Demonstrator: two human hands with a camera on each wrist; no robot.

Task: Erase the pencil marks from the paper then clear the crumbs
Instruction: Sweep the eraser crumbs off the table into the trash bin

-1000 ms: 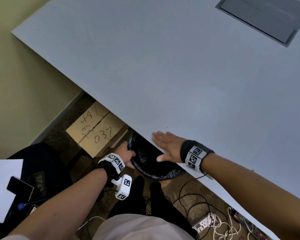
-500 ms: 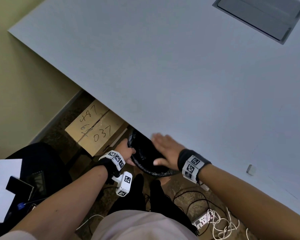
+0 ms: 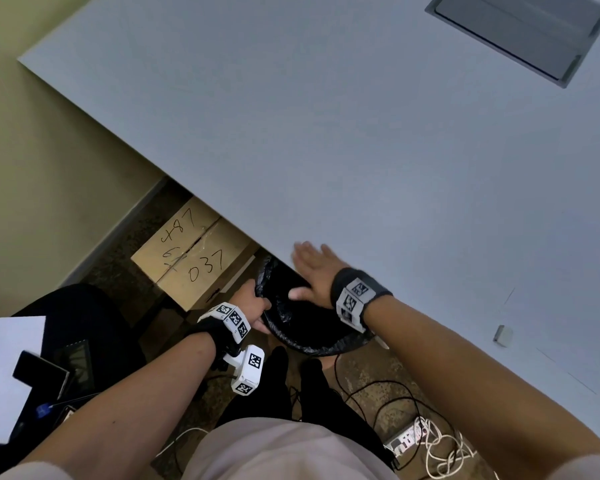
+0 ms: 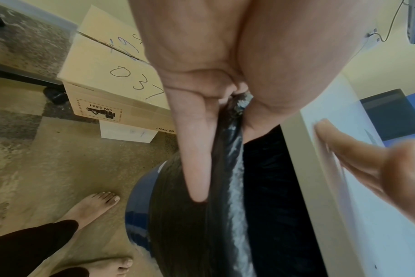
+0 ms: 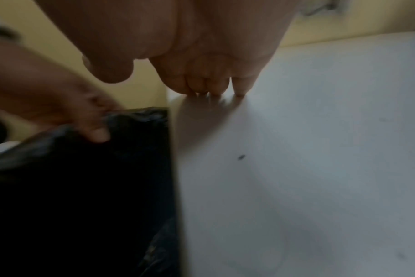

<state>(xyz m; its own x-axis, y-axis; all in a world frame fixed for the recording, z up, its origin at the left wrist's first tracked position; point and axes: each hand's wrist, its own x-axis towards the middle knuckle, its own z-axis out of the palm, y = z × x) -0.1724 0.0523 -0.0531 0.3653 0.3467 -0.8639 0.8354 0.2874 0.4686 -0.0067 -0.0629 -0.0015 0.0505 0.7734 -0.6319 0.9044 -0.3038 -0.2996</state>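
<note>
A bin lined with a black bag [image 3: 291, 327] stands under the near edge of the grey table [image 3: 361, 150]. My left hand [image 3: 253, 301] grips the bag's rim on its left side; in the left wrist view the left hand [image 4: 216, 112] pinches the bag [image 4: 228, 168]. My right hand [image 3: 314, 268] lies flat and open at the table edge above the bin, its fingertips [image 5: 209, 88] touching the tabletop. A dark crumb [image 5: 241, 157] lies on the table near that hand. A small white eraser [image 3: 502, 336] lies on the table to the right. A white sheet [image 3: 0, 358] lies at far left.
A cardboard box [image 3: 194, 258] with handwritten numbers stands on the floor left of the bin. Cables and a power strip [image 3: 409, 441] lie on the floor by my feet. A phone [image 3: 40, 375] and a pen rest on the sheet. A recessed hatch [image 3: 520, 32] sits in the table's far right.
The right hand swept over the table edge above the bin, then slid back with its fingers on the tabletop. The left hand kept hold of the bag rim.
</note>
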